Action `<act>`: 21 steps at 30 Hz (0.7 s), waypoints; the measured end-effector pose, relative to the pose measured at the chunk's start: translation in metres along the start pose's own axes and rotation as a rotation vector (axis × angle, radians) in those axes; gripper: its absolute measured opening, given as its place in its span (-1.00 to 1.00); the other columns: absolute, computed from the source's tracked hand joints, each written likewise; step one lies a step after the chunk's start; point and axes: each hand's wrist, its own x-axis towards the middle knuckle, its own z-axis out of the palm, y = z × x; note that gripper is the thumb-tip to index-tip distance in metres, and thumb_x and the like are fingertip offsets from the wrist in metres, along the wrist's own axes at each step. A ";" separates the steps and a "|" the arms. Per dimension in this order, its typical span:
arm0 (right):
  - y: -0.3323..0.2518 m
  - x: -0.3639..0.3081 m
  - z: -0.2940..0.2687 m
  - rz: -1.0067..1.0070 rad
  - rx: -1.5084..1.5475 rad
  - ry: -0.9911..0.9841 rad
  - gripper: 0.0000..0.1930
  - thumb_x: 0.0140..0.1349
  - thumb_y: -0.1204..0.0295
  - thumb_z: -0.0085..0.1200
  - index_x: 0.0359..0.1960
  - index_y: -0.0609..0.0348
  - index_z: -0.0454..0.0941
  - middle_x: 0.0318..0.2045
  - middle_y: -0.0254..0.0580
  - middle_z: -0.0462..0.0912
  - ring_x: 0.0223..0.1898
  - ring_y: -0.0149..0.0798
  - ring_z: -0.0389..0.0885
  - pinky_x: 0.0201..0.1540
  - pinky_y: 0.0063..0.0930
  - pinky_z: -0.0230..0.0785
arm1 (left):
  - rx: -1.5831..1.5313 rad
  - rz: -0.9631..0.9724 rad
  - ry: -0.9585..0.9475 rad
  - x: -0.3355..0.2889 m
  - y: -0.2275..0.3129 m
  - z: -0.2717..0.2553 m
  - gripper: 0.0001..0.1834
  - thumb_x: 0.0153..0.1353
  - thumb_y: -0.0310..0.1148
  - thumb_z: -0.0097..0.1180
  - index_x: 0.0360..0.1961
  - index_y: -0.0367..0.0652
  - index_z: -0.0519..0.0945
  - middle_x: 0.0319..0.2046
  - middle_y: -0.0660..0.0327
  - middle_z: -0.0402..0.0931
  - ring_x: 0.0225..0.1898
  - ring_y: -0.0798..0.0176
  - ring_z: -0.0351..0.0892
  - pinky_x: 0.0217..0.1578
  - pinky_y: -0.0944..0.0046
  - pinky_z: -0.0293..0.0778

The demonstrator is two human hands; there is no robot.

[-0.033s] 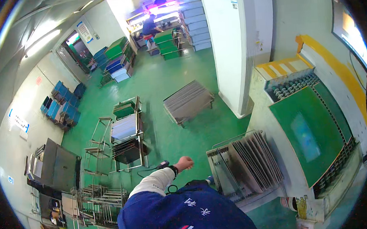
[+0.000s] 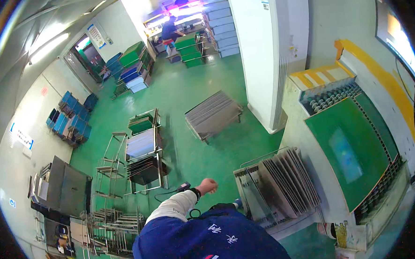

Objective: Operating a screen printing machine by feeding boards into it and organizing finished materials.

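My left hand (image 2: 208,185) reaches out in front of my body, above the green floor, with its fingers curled in. Nothing shows in it and it touches nothing. A white sleeve (image 2: 171,207) covers that forearm, and a dark band (image 2: 196,192) circles the wrist. Nearest to the hand on the right is a metal rack (image 2: 253,197) of thin upright panels (image 2: 290,181). Left of the hand, a small dark device with a cord (image 2: 184,185) appears by the wrist. My right hand is out of sight.
A roller conveyor (image 2: 328,103) at the right carries a large green panel (image 2: 345,155). Ahead stands another panel rack (image 2: 213,114), beside a white pillar (image 2: 262,56). Racks of boards (image 2: 142,144) and bare metal frames (image 2: 108,170) line the left. A person (image 2: 168,29) sits far back.
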 end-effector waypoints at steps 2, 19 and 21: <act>-0.003 0.012 0.001 0.042 0.085 -0.182 -0.73 0.01 0.39 0.24 -0.26 0.25 0.58 -0.31 -0.02 0.64 -0.27 -0.05 0.62 -0.19 -0.19 0.47 | -0.015 -0.120 -0.056 0.011 -0.047 -0.005 -0.86 0.13 -0.38 0.10 -0.44 -0.25 0.56 -0.62 0.20 0.52 -0.69 0.35 0.45 -0.71 0.37 0.37; -0.038 0.045 0.005 -0.069 -0.071 -0.119 -0.77 0.18 0.34 0.10 -0.18 0.20 0.54 -0.22 -0.10 0.64 -0.21 -0.18 0.59 -0.18 -0.28 0.46 | 0.406 -0.130 -0.035 -0.035 -0.074 0.040 -0.75 -0.01 -0.24 0.10 -0.51 -0.21 0.66 -0.60 0.11 0.61 -0.59 0.17 0.60 -0.52 0.19 0.56; -0.033 0.036 -0.001 -0.047 -0.076 -0.116 -0.77 0.20 0.34 0.08 -0.18 0.19 0.54 -0.21 -0.11 0.63 -0.20 -0.19 0.59 -0.18 -0.29 0.46 | 0.441 -0.109 -0.020 -0.036 -0.076 0.040 -0.74 -0.02 -0.23 0.10 -0.49 -0.22 0.67 -0.58 0.09 0.61 -0.57 0.14 0.61 -0.49 0.17 0.56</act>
